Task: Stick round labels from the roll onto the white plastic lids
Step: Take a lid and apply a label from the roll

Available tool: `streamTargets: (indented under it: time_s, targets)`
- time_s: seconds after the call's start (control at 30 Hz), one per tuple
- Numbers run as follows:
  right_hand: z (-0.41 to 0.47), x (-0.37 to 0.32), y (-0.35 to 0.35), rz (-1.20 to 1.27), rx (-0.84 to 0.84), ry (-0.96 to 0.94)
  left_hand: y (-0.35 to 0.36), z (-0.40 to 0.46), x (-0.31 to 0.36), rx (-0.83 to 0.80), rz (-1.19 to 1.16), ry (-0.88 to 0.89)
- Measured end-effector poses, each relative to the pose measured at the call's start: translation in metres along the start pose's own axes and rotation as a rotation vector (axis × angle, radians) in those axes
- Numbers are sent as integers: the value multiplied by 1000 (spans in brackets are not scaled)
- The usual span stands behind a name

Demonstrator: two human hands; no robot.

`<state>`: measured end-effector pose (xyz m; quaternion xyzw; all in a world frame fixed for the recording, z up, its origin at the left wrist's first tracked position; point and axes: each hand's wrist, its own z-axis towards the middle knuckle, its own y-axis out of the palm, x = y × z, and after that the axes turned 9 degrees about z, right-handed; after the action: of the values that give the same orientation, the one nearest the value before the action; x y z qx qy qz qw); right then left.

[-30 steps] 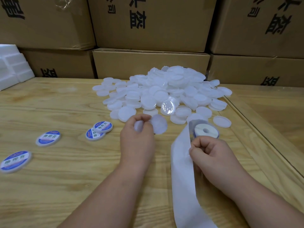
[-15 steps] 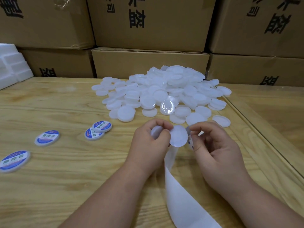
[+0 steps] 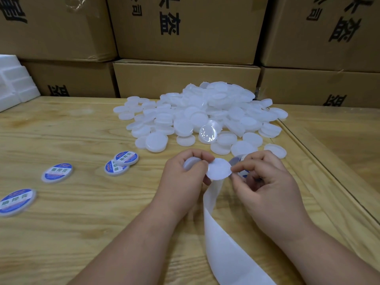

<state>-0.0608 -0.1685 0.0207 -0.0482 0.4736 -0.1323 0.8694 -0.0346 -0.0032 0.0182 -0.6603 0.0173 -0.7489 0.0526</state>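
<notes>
While the desk (image 3: 61, 124) carries a heap of white plastic lids (image 3: 205, 112) toward its far edge, the left hand (image 3: 185, 182) pinches one lid (image 3: 218, 168) above the near middle. The right hand (image 3: 265, 188), fingers curled, seems to grip the label roll (image 3: 239, 161); its liner (image 3: 222, 233) trails nearward. Centring the label before pressing should avoid wrinkles.
</notes>
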Motion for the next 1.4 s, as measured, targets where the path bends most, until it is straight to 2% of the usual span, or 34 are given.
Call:
streamTargets:
  time_s: [0.13, 0.23, 0.4, 0.53, 0.63, 0.73, 1.0, 1.4]
  targets:
    - [0, -1, -1, -11, 31, -20, 0, -1, 3, -30, -58, 27]
    - [-2, -3, 0, 44, 83, -19, -3, 0, 6, -37, -306, -2]
    - [-5, -10, 2, 313, 25, 155, -6, 1, 7, 22, -539, -71]
    - [-1, -10, 3, 561, -15, 445, -3, 5, 10, 11, -620, -71]
    - [3, -10, 1, 738, -87, 612, -2, 3, 13, -12, -631, -95]
    - [5, -11, 0, 798, -152, 676, 1, -1, 14, -89, -663, -117]
    - [3, -8, 4, 726, -216, 688, 6, -2, 10, -194, -559, -69]
    - [2, -1, 5, 690, -219, 698, 9, -2, 10, -170, -457, -32]
